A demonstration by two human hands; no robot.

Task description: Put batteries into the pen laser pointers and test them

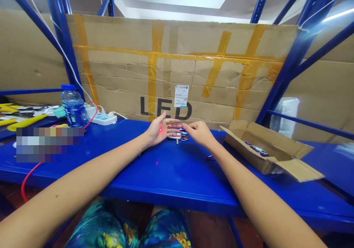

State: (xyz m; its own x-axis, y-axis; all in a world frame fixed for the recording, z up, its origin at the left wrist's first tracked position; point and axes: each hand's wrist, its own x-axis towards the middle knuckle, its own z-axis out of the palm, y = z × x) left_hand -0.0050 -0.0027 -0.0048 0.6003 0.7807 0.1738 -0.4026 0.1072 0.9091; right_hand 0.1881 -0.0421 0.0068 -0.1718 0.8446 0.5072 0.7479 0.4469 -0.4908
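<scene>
Both my arms reach forward over a blue metal table [177, 174]. My left hand [159, 130] is turned palm-in with fingers stretched out, and a red laser dot glows on its palm. A second red dot shows on the table below it. My right hand [199, 133] faces it, fingers curled toward a small cluster of coloured keychain laser pointers [179, 134] lying between the two hands. Whether the right fingers grip one of them is not clear.
An open cardboard box [272, 150] with small items lies at the right. A taped cardboard sheet marked LED [179, 67] stands behind. At left are a water bottle [73, 108], a white power strip [103, 118], a red wire [27, 178] and yellow tools [24, 122].
</scene>
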